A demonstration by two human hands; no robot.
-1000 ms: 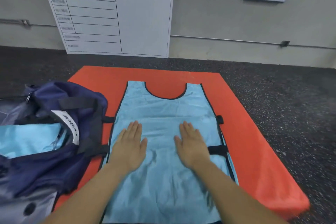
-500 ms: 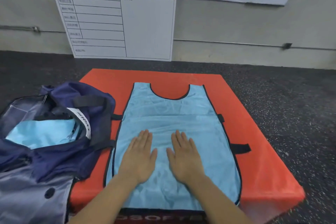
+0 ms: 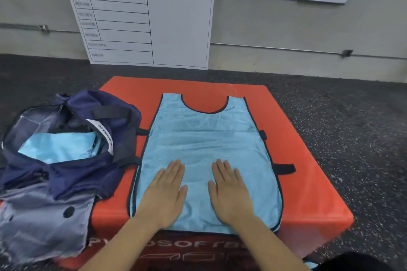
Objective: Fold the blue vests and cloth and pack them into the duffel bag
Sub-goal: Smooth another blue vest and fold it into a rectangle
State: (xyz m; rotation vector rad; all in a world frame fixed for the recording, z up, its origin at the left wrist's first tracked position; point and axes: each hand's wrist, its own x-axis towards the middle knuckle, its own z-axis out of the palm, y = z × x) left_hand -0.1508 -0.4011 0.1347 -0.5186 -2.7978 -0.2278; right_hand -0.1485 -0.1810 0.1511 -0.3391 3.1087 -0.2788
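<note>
A light blue vest (image 3: 204,138) with dark trim lies spread flat on the orange padded box (image 3: 308,182), neck hole toward the wall. My left hand (image 3: 164,193) and my right hand (image 3: 231,193) press flat on its lower half, fingers straight, a palm's width apart. To the left stands the navy duffel bag (image 3: 72,174), unzipped, with folded light blue cloth (image 3: 59,147) lying inside its opening.
A white planning board (image 3: 143,17) with a green header leans on the wall behind the box. Dark speckled floor (image 3: 352,127) surrounds the box. Black side straps (image 3: 284,168) stick out from the vest's right edge.
Both hands slid down the vest toward its lower hem, close together half a second ago and now a little apart. The view pulled back, showing the box's front face and more of the bag.
</note>
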